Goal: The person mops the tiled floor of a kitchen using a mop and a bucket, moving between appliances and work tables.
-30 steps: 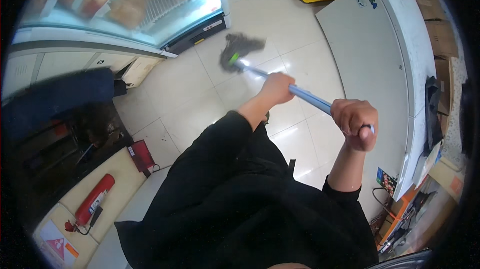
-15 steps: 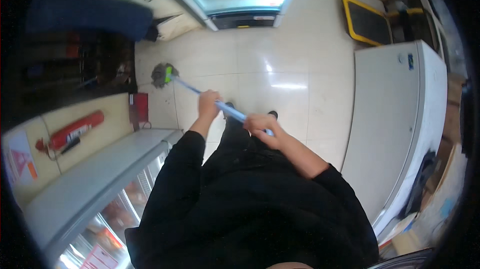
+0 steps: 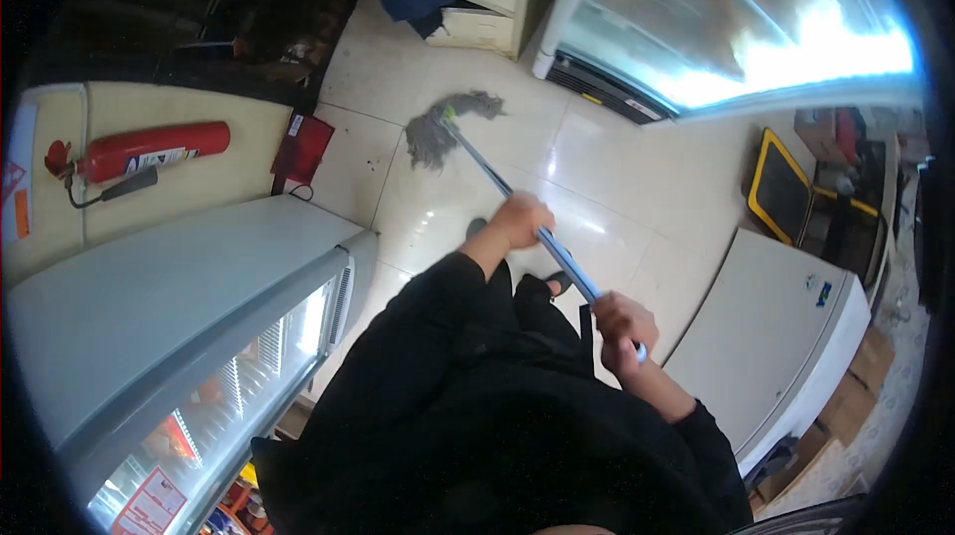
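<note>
Grey mop head is lying upper centre-left of frame, left-hand grip and right-hand grip wrapping blue handle, ideally pressing strands evenly against floor.

Compared with half a second ago, you are drawing the mop away from the dark unit and nearer the upright fridge, the bunched strands fanning into a curve. Your right hand is shifting out to your right, and your view is swinging leftward.
</note>
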Demonstrator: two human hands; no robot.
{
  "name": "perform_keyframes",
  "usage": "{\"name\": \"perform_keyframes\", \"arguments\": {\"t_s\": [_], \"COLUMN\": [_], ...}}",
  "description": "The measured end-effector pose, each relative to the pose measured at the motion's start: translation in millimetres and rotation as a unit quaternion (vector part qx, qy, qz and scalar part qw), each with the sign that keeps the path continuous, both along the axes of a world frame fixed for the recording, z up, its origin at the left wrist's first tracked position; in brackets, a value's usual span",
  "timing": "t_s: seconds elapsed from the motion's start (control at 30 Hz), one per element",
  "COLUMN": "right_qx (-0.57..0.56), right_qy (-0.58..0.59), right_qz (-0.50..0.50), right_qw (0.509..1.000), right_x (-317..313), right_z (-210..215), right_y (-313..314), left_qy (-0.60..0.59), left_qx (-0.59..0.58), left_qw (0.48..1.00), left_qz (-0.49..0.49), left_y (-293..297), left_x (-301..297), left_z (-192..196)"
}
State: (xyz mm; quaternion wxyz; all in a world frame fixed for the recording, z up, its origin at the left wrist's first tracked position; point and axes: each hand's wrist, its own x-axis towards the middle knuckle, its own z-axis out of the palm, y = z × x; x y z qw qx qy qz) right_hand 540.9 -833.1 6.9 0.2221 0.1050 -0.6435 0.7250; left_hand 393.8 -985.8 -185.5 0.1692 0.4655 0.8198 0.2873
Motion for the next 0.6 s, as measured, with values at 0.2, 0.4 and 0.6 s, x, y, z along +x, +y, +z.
{"name": "perform_keyframes", "arguments": {"t_s": [0.2, 0.4, 0.6], "right_qx": [0.025, 0.083, 0.102], "right_qy": [0.056, 0.037, -0.007], "right_qz": [0.036, 0.102, 0.170], "right_qw": [0.997, 0.991, 0.980], "right_x": [-189.9, -228.0, -174.8], "right_z": [-91.1, -101.7, 10.2], "right_y": [-95.9, -158.1, -130.9], "left_qy": [0.083, 0.052, 0.010], "left_qx": [0.090, -0.049, 0.256], "left_qw": [0.945, 0.953, 0.942], "left_qz": [0.303, 0.294, 0.217], "left_y": [-88.2, -151.3, -123.1], "left_x": [-139.1, -185.7, -113.4], "left_z": [3.0, -3.0, 41.7]}}
